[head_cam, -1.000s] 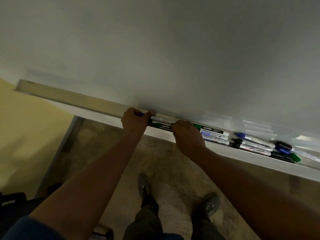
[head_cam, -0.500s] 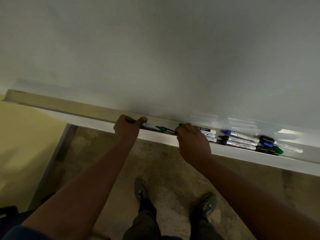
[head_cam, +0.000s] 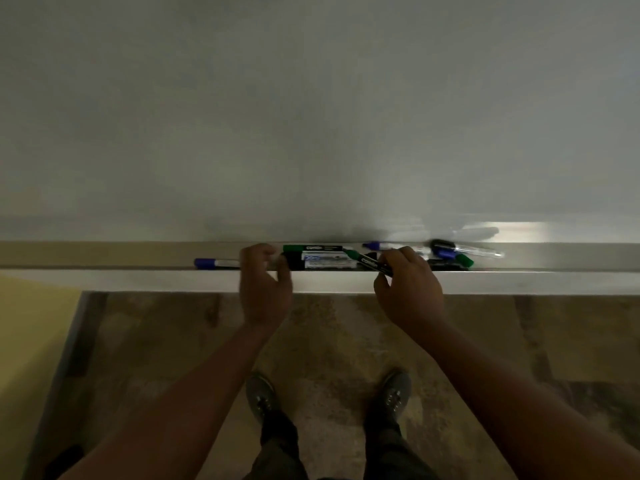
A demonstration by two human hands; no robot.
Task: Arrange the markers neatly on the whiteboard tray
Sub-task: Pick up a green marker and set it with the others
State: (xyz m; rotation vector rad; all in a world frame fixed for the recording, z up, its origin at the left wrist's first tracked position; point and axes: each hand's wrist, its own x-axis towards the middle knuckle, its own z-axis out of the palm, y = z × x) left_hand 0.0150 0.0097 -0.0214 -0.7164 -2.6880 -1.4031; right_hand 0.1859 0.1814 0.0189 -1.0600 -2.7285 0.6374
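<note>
A long metal whiteboard tray (head_cam: 104,256) runs across the view below the whiteboard (head_cam: 311,116). My left hand (head_cam: 265,285) is curled over one end of a blue-capped marker (head_cam: 211,263), which lies along the tray's front edge and sticks out to the left. My right hand (head_cam: 410,289) grips a green-tipped black marker (head_cam: 363,260), tilted with its tip up and to the left. Between my hands lie a green marker (head_cam: 311,248) at the back and a white-labelled marker (head_cam: 327,260) in front. Several more markers (head_cam: 450,255) are bunched to the right.
Another blue-capped marker (head_cam: 374,244) lies at the tray's back, just past my right fingers. A bright glare (head_cam: 512,230) falls on the board at the right. Below the tray are a brown floor (head_cam: 329,334), my shoes (head_cam: 259,393), and a yellow wall (head_cam: 31,323) at the left.
My right hand has carried the green-tipped marker rightwards, off the blue-capped one, and tilted it. The blue-capped marker now shows left of my left hand. My head has turned to face the tray squarely.
</note>
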